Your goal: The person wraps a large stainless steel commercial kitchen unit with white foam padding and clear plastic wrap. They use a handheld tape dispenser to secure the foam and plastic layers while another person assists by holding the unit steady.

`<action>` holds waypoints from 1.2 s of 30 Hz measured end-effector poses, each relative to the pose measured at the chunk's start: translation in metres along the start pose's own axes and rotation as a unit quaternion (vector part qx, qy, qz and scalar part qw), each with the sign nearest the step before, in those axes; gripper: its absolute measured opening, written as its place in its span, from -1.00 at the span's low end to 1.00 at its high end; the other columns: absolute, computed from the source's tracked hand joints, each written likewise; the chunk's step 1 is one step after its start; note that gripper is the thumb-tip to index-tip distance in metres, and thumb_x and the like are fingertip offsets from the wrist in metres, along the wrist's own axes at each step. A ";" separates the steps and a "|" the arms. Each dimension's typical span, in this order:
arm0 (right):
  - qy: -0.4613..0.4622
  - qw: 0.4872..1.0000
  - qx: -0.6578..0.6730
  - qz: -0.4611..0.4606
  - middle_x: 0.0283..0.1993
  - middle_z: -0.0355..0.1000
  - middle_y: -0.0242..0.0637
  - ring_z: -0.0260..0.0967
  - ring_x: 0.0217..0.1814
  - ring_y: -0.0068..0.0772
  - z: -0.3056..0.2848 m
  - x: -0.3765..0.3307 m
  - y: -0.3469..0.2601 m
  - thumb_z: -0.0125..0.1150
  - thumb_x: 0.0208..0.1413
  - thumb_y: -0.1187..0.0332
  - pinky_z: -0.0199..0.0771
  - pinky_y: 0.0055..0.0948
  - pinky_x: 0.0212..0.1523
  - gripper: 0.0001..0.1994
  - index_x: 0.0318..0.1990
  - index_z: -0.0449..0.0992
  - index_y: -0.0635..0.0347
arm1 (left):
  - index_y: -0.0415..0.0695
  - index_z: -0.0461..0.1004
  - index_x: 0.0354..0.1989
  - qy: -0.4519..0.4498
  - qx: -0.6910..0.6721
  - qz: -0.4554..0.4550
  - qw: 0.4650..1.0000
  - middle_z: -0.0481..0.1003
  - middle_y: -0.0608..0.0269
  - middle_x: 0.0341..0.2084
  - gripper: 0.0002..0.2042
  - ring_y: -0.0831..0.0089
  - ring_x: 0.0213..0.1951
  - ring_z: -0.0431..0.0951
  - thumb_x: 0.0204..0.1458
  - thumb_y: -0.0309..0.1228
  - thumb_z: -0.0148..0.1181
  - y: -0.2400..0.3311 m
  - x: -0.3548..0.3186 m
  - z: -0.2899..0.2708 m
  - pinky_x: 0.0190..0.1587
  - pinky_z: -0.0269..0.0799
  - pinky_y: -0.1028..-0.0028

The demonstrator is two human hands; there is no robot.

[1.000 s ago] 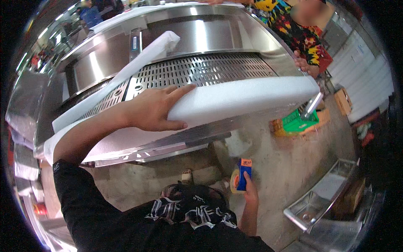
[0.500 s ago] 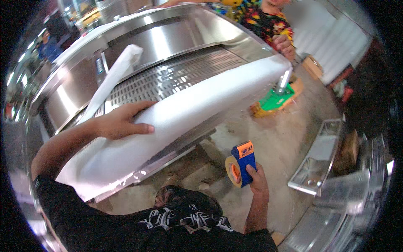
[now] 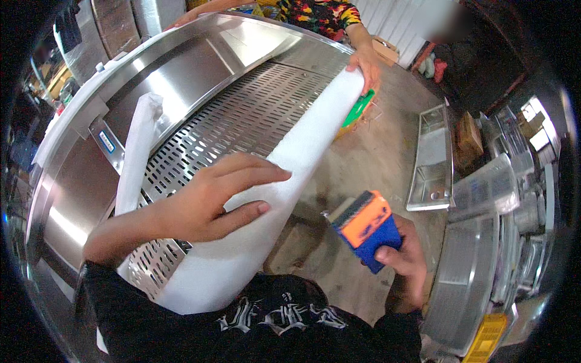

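Observation:
A sheet of white foam wrap [image 3: 311, 136] is folded over the near edge of a stainless steel unit with a slotted metal top [image 3: 254, 100]. My left hand [image 3: 227, 193] rests on that foam, its thumb and fingers spread. Off to the right of the unit, my right hand [image 3: 404, 257] grips a blue and orange tape dispenser [image 3: 370, 227], tilted and held above the floor. A rolled strip of white foam [image 3: 138, 142] lies on the unit to the left of the slots.
Across the unit, a person in a patterned shirt [image 3: 321, 17] has a hand [image 3: 365, 68] on the foam's far end. A green object [image 3: 359, 109] shows below it. At right, a metal sink [image 3: 431, 160] stands beside a cardboard box [image 3: 467, 142], wrapped metal pieces [image 3: 463, 272] and a yellow crate [image 3: 486, 339].
The view has turned to the right. My left hand has shifted along the foam, its fingers more spread. The tape dispenser has rotated in my right hand. The other person's hand now touches the foam.

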State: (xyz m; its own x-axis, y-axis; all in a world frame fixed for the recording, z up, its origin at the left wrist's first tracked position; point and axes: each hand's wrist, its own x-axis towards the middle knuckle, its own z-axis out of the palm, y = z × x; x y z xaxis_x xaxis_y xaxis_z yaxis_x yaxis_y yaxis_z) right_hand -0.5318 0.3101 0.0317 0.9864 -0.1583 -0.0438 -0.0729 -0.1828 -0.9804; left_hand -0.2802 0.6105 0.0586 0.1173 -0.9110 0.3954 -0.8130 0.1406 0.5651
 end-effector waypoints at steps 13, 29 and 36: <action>-0.091 0.985 -0.145 -0.037 0.09 0.55 -0.23 0.46 0.14 -0.48 0.059 0.022 -0.067 0.58 0.04 0.22 0.44 -0.39 0.19 -0.25 0.33 0.38 0.37 | -0.34 0.55 0.12 0.055 -0.501 -0.226 0.833 0.63 0.29 -0.18 -0.60 0.70 -0.18 0.49 0.38 -0.20 0.15 0.034 0.004 0.023 -0.09 0.45 0.58; -0.040 0.982 -0.164 0.079 -0.14 0.62 -0.22 0.54 -0.12 -0.49 0.032 0.038 -0.057 0.43 0.12 -0.04 0.55 -0.38 -0.05 -0.40 0.08 0.57 0.34 | -0.26 0.60 -0.21 0.302 -0.267 -0.254 0.879 0.59 0.30 -0.44 -0.77 0.60 -0.36 0.53 0.35 -0.32 0.16 -0.036 -0.009 -0.005 -0.20 0.43 0.53; -0.123 0.973 -0.137 0.136 -0.22 0.61 -0.34 0.49 -0.22 -0.56 0.018 0.057 -0.015 0.37 0.16 -0.14 0.53 -0.43 -0.14 -0.38 0.03 0.61 0.34 | -0.25 0.58 -0.21 0.275 -0.355 -0.407 0.796 0.52 0.34 -0.52 -0.78 0.58 -0.43 0.49 0.34 -0.33 0.14 -0.059 -0.030 0.021 -0.26 0.39 0.53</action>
State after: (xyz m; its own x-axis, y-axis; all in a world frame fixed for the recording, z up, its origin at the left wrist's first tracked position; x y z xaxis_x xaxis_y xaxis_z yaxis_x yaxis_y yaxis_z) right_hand -0.4716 0.3209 0.0402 0.9279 -0.0065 -0.3728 -0.3402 -0.4237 -0.8395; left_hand -0.2483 0.6211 -0.0016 0.8301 -0.5329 -0.1641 0.1638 -0.0483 0.9853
